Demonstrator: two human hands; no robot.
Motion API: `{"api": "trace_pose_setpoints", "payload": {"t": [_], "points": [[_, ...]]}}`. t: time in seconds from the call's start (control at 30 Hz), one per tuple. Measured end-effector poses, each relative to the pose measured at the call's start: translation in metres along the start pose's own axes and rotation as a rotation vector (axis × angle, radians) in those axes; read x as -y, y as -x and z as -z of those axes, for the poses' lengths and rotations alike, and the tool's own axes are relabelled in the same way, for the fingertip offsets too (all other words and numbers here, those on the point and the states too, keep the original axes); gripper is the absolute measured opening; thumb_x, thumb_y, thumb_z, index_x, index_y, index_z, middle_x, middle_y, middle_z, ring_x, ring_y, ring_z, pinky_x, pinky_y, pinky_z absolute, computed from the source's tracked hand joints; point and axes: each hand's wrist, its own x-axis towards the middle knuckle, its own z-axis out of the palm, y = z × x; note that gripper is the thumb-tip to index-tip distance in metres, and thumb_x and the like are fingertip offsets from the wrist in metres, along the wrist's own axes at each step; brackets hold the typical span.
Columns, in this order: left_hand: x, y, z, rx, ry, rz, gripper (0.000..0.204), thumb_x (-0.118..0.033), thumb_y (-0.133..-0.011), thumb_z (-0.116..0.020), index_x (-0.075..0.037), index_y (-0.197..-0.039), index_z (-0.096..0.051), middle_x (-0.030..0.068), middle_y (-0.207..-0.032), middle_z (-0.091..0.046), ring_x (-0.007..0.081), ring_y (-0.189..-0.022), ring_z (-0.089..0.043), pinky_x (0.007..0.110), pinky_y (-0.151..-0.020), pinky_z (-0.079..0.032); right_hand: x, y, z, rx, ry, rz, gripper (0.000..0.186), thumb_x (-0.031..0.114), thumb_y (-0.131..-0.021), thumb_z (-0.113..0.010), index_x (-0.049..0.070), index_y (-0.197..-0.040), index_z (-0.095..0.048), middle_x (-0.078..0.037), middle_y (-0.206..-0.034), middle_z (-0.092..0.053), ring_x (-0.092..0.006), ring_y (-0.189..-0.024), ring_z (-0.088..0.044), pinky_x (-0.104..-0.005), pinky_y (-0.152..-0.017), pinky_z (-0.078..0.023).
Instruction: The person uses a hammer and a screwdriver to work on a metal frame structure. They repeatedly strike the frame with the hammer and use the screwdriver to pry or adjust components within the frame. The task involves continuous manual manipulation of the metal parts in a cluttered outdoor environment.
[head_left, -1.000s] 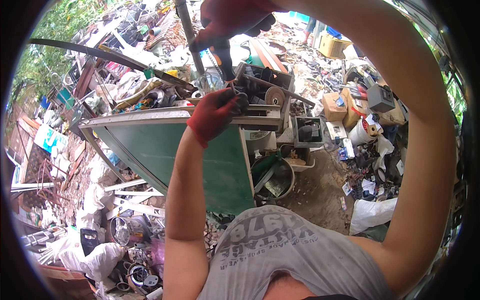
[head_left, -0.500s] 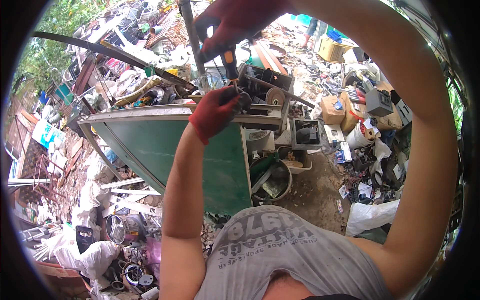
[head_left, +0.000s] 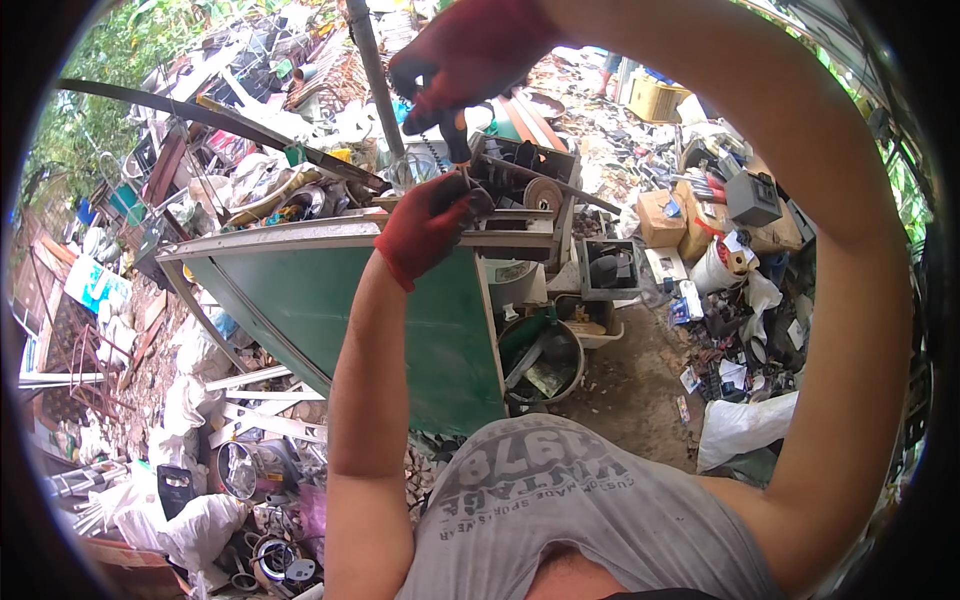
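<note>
My right hand (head_left: 465, 55), in a red glove with dark palm, grips the upper end of a black-and-orange screwdriver (head_left: 457, 140), held upright. Below it, my left hand (head_left: 425, 225), gloved alike, has its fingers closed around the screwdriver's metal shaft area and a small dark piece at its lower end, too hidden to name. Both are over the metal top rail (head_left: 520, 238) of a large green panel (head_left: 350, 320). Just behind stand a grey bin of dark scrap (head_left: 530, 155) and a vertical pole (head_left: 375, 80).
Scrap heaps (head_left: 270, 190) lie behind and left, with white sacks (head_left: 195, 515) lower left. On the right are cardboard boxes (head_left: 660, 225), a white bucket (head_left: 715, 265) and a round tub (head_left: 545, 375). A yellow crate (head_left: 655, 100) is at the back, near another person's leg (head_left: 605, 75).
My right hand's fingers have shifted slightly down and about the screwdriver handle, still gripping it. My left hand has hardly moved.
</note>
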Motion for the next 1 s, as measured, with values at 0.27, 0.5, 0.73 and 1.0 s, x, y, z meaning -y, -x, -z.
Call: {"api": "trace_pose_setpoints", "payload": {"t": [0.27, 0.5, 0.73, 1.0], "points": [[-0.009, -0.008, -0.014, 0.042, -0.123, 0.061, 0.022, -0.02, -0.098, -0.07, 0.0, -0.109, -0.067, 0.0077, -0.089, -0.07, 0.0126, -0.083, -0.062, 0.031, -0.08, -0.052, -0.035, 0.003, -0.033, -0.242, 0.02, 0.119, 0.042, 0.043, -0.095, -0.072, 0.005, -0.113, -0.069, -0.008, -0.078, -0.067, -0.0208, -0.061, -0.06, -0.0366, -0.056, -0.051], [0.008, -0.011, -0.003, 0.074, 0.002, 0.033, 0.017, -0.015, -0.099, -0.069, -0.002, -0.111, -0.067, 0.0062, -0.095, -0.07, 0.0114, -0.087, -0.061, 0.03, -0.081, -0.052, -0.035, 0.001, -0.033, -0.246, -0.127, 0.03, 0.043, 0.044, -0.095, -0.071, 0.005, -0.113, -0.068, -0.008, -0.077, -0.067, -0.0194, -0.058, -0.06, -0.0348, -0.051, -0.05], [0.0, -0.012, -0.01, 0.054, -0.108, -0.033, 0.014, -0.014, -0.099, -0.069, -0.003, -0.107, -0.069, 0.0056, -0.094, -0.07, 0.0115, -0.084, -0.061, 0.031, -0.078, -0.051, -0.035, 0.007, -0.045, -0.361, -0.219, -0.088, 0.037, 0.038, -0.094, -0.072, 0.004, -0.109, -0.069, -0.007, -0.081, -0.068, -0.0178, -0.061, -0.062, -0.0327, -0.051, -0.052], [-0.008, -0.023, -0.016, 0.158, 0.261, 0.064, 0.013, 0.0, -0.098, -0.064, -0.001, -0.111, -0.062, 0.0099, -0.11, -0.072, 0.0173, -0.1, -0.068, 0.031, -0.088, -0.054, -0.092, -0.049, -0.052, -0.444, -0.445, 0.275, 0.014, 0.014, -0.098, -0.064, 0.002, -0.1, -0.07, -0.009, -0.087, -0.067, -0.0189, -0.078, -0.066, -0.0289, -0.083, -0.059]]}}
